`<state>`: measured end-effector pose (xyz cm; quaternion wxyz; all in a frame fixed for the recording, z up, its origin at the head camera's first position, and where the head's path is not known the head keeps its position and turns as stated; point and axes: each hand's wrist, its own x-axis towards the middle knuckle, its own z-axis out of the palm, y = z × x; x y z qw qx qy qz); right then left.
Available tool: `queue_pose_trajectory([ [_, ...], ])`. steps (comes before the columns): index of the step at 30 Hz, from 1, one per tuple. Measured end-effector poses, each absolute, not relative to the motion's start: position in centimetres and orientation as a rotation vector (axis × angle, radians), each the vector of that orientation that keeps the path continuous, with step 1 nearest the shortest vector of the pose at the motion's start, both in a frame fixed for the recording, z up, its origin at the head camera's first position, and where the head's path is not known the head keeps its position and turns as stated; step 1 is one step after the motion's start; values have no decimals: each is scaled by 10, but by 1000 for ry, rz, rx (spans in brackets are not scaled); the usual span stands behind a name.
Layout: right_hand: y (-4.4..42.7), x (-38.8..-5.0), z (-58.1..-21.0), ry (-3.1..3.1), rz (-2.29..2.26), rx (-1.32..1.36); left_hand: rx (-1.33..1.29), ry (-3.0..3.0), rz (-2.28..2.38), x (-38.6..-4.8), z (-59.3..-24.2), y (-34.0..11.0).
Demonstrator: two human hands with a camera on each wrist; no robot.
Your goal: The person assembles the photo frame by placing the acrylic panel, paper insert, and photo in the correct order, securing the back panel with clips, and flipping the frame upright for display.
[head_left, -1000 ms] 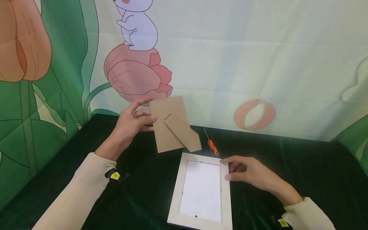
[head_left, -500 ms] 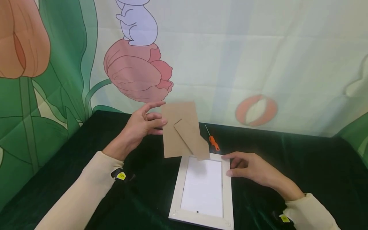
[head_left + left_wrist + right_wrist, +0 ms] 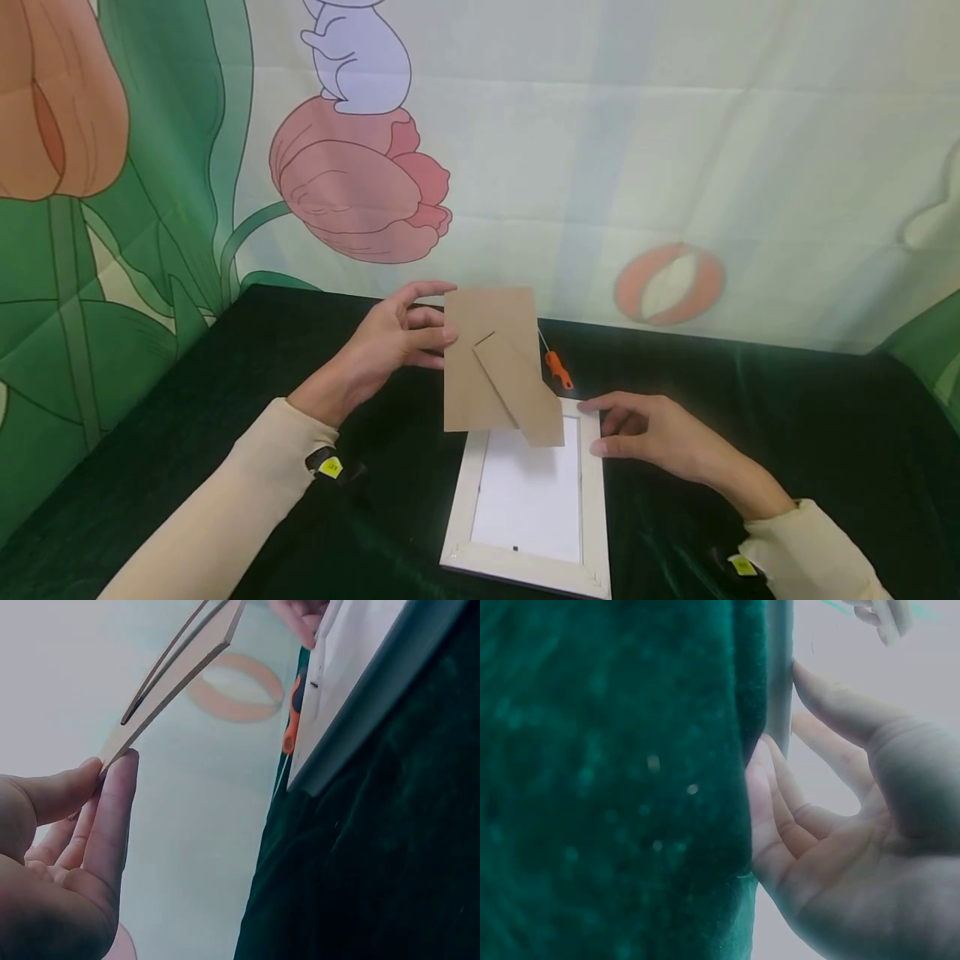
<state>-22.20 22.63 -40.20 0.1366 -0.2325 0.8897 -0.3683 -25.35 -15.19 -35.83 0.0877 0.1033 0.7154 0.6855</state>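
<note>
My left hand (image 3: 382, 337) pinches the left edge of a brown picture-frame backing board (image 3: 468, 383), thumb on its outer face, as the left wrist view also shows. A stand leg (image 3: 525, 383) slants across the board. Tilted, the board hangs over the far end of a white picture frame (image 3: 600, 517) and hides its far left corner. Back side up, the frame lies on the table with a white sheet (image 3: 528, 500) inside. My right hand (image 3: 652, 433) holds the frame's right edge near the far corner, its thumb and fingers at that edge in the right wrist view.
An orange-handled screwdriver (image 3: 557, 371) lies just beyond the frame; the board partly covers its shaft. Dark green velvet cloth (image 3: 360, 517) covers the table. Behind the table hangs a printed curtain (image 3: 750, 167) with flowers and an animal figure.
My left hand has carried the backing board rightward and toward me, from left of the frame to over its far end. The right hand stays at the frame's edge; the view shifts slightly.
</note>
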Motion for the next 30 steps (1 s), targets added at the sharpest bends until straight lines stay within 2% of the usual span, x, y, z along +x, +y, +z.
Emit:
queue_pose_trajectory([
  [30,224,-217,-410,2583,-1091,-720,401,2019,1917,-239,-388,-121],
])
